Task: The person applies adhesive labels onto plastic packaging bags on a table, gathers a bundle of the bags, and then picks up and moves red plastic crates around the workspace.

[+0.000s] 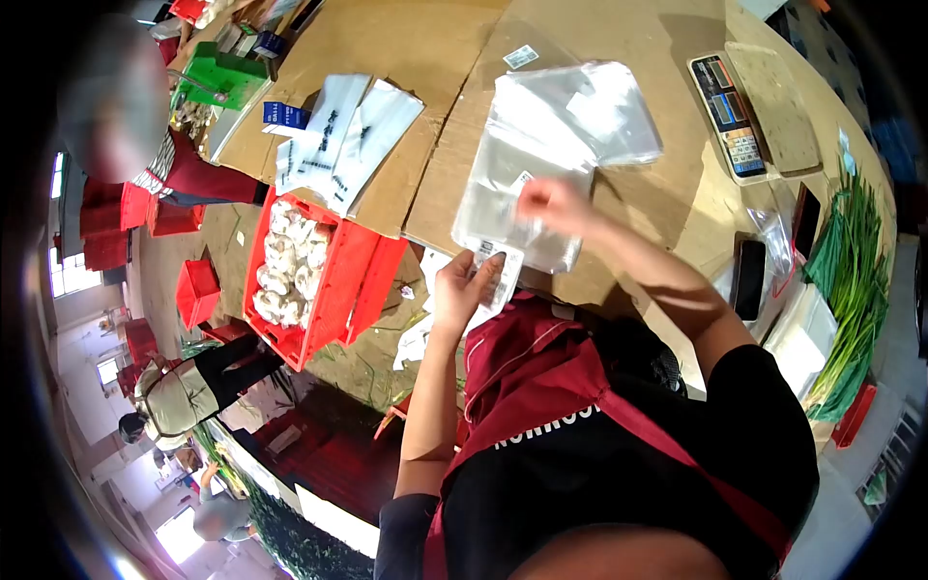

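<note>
My left hand (464, 290) grips a sheet of white printed labels (504, 274) at the table's near edge, thumb on top. My right hand (556, 206) is over a stack of clear plastic bags (483, 198), its fingers curled together and slightly blurred. Whatever those fingers pinch, if anything, is hidden. Beside them a small printed label (523, 181) shows on the top bag. Farther back, more clear bags (623, 116) overlap the stack, and another label (520, 56) is on clear plastic.
A red crate (319, 290) of white mushrooms stands left of the table, below printed bags (338, 130) and a blue box (285, 116). To the right are a scale (730, 116), a phone (748, 278) and long green stalks (855, 280). Other people are at left.
</note>
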